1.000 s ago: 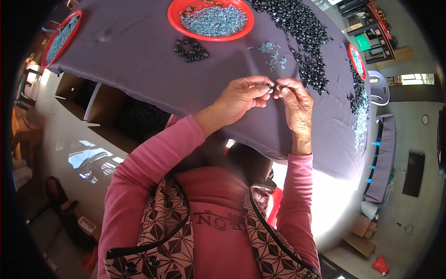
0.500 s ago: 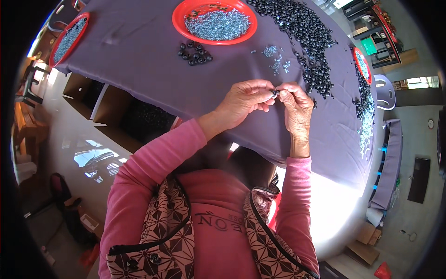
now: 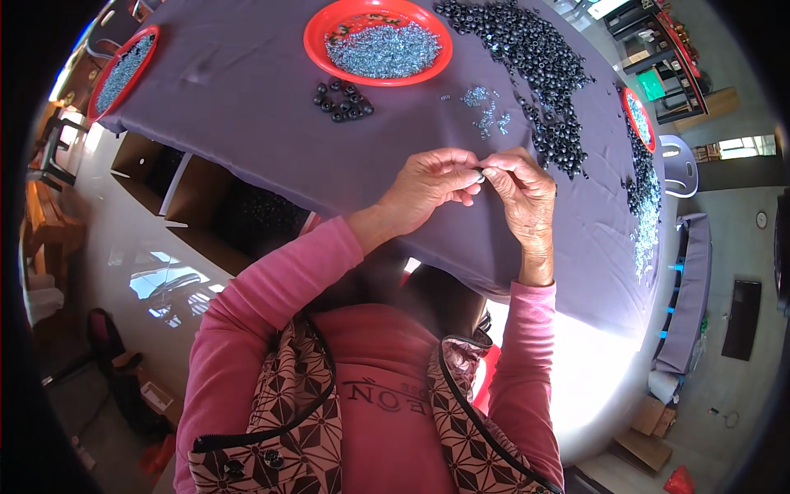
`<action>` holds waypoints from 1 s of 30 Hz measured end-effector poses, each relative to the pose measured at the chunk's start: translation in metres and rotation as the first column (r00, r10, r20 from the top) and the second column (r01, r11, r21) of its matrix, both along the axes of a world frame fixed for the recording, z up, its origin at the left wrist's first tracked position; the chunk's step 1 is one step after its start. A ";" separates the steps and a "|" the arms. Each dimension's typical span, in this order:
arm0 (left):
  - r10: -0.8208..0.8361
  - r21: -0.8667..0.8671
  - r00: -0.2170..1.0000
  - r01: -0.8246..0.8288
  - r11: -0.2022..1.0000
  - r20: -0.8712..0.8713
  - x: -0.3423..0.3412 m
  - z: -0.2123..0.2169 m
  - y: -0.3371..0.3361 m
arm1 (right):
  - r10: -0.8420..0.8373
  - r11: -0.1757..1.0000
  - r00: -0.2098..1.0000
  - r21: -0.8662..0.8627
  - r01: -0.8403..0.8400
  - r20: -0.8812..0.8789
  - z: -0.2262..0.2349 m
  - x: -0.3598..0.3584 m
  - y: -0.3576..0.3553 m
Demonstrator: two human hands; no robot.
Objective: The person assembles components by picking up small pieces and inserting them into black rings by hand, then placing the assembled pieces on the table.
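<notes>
Strong light floods in low on the right, bleaching the floor (image 3: 588,375) to featureless white. More glare shines off the floor at left. The left hand (image 3: 432,183) and right hand (image 3: 523,193) are well lit and fairly sharp; the bead (image 3: 480,174) between them is too small to read. The box (image 3: 197,206) sinks into shadow. Haze veils the shirt (image 3: 383,354). Fisheye bends the cloth's (image 3: 247,107) edge; the corners go black.

Remotely, I observe a glossy pale floor (image 3: 103,255) with white reflections (image 3: 160,280) at left. A grey plastic chair (image 3: 673,148) stands at right; I note white glare (image 3: 592,379) below.
</notes>
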State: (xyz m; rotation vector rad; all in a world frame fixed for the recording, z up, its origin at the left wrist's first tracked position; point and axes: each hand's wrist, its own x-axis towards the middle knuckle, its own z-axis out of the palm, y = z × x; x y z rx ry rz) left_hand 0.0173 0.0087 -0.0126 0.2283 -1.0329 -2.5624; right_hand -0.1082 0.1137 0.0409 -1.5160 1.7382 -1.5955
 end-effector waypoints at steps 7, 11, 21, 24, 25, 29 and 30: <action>-0.011 -0.011 0.999 0.010 1.000 -0.047 0.000 -0.002 -0.002 | -0.002 0.999 0.997 0.047 0.005 -0.072 0.003 0.000 0.000; 0.091 -0.082 0.994 -0.096 0.992 -0.056 0.000 0.000 -0.001 | -0.087 0.995 0.991 0.034 0.090 -0.098 0.000 0.010 -0.003; 0.118 -0.173 0.991 -0.129 0.977 -0.070 -0.002 0.001 0.002 | -0.106 0.994 0.994 0.002 0.106 -0.003 -0.003 0.011 -0.002; 0.116 -0.219 0.993 -0.121 0.968 -0.039 0.000 0.002 0.001 | -0.144 0.989 0.986 0.059 0.139 0.080 0.004 0.014 0.002; 0.115 -0.218 0.993 -0.121 0.969 -0.038 0.000 0.002 0.002 | -0.172 0.980 0.977 0.123 0.157 0.125 0.006 0.014 0.003; 0.116 -0.206 0.992 -0.123 0.971 -0.048 0.000 0.003 0.002 | -0.170 0.985 0.962 0.064 0.160 0.212 0.000 0.009 0.003; 0.124 -0.234 0.992 -0.127 0.964 -0.027 0.000 0.004 0.001 | -0.192 0.981 0.948 0.085 0.176 0.255 -0.006 0.005 0.004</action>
